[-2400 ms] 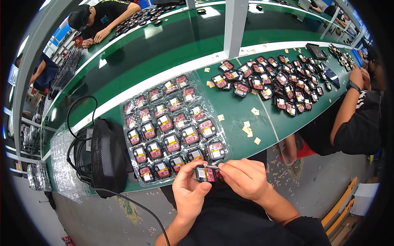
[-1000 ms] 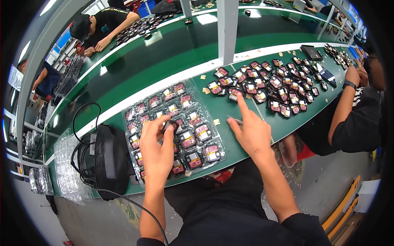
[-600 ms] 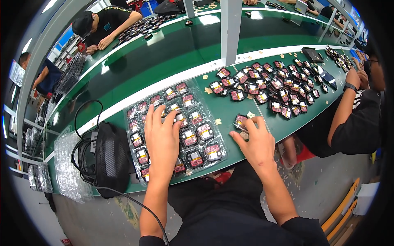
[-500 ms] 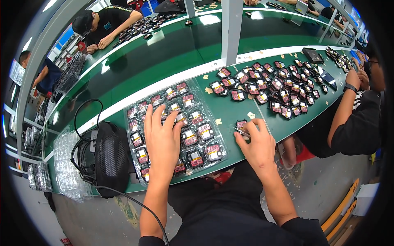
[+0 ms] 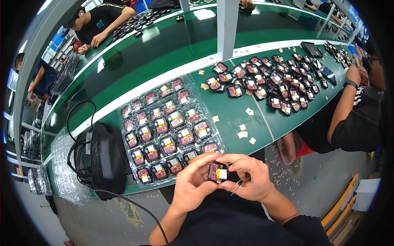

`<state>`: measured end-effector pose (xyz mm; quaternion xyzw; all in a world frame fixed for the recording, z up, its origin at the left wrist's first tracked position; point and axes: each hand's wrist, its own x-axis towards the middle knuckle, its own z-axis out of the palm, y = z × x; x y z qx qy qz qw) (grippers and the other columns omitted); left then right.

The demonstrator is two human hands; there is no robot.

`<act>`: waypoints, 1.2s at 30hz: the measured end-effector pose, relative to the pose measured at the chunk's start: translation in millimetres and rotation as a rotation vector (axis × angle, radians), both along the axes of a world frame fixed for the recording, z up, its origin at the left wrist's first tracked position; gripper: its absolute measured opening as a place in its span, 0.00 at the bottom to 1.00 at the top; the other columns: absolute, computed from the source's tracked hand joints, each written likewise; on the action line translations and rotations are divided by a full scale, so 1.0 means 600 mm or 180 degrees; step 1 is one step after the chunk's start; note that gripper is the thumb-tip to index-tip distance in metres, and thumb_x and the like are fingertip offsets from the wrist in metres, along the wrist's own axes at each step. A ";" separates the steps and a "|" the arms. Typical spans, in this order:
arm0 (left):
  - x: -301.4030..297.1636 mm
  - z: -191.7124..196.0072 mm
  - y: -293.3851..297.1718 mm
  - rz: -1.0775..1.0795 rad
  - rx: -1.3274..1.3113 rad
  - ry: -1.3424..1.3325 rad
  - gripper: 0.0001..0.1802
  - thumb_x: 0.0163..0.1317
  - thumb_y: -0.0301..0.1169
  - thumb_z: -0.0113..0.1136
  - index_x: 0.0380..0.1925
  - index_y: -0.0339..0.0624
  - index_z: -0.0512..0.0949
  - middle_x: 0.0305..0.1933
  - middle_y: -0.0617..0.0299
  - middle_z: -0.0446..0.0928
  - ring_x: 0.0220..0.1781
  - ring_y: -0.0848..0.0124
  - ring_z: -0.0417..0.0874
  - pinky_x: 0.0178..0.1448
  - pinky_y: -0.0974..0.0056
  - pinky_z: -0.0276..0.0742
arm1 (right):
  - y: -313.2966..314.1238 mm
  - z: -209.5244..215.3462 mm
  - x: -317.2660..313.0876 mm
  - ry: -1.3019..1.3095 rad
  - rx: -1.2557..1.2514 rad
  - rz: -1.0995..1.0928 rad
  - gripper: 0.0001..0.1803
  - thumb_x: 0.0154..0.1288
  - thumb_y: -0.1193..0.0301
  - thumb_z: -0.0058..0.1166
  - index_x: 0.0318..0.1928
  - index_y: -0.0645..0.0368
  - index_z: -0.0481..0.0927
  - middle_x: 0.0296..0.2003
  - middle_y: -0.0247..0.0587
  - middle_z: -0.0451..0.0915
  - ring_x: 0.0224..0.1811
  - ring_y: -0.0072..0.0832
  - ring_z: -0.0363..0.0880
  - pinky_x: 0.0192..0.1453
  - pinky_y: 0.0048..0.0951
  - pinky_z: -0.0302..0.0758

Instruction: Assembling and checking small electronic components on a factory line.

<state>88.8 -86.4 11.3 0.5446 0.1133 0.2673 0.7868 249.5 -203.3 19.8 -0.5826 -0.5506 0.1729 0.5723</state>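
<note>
Close to my body, just beyond the bench edge, my left hand (image 5: 193,183) is closed round the side of a small black-cased electronic module (image 5: 217,172). Its open face shows a red circuit board, a silvery-white block and yellow tape. My right hand (image 5: 253,179) pinches the module's other side with thumb and forefinger, and thin metal tweezers (image 5: 239,186) stick out from the same hand. Just beyond my hands, a clear plastic tray (image 5: 205,107) holds rows of similar modules. Part of its near right corner is hidden behind my left hand.
A loose heap of modules (image 5: 283,82) covers the green bench (image 5: 230,112) to the right, with small tan paper bits (image 5: 242,134) scattered about. Left of the tray are a black mesh bag (image 5: 107,158), cables and stacked clear trays (image 5: 67,172). A metal post (image 5: 226,30) rises behind. A co-worker's arm (image 5: 347,96) is at right.
My left hand has come off the tray toward my body. The module by my right hand has left the bench, and both hands now hold it.
</note>
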 end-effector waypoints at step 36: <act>-0.058 0.003 -0.020 -0.0601 -0.2178 0.0031 0.26 0.76 0.35 0.60 0.66 0.29 0.70 0.64 0.43 0.76 0.58 0.54 0.86 0.62 0.50 0.84 | -0.001 0.023 0.005 0.0876 -0.0764 0.0744 0.18 0.66 0.79 0.68 0.54 0.67 0.78 0.45 0.45 0.81 0.43 0.26 0.86 0.46 0.27 0.82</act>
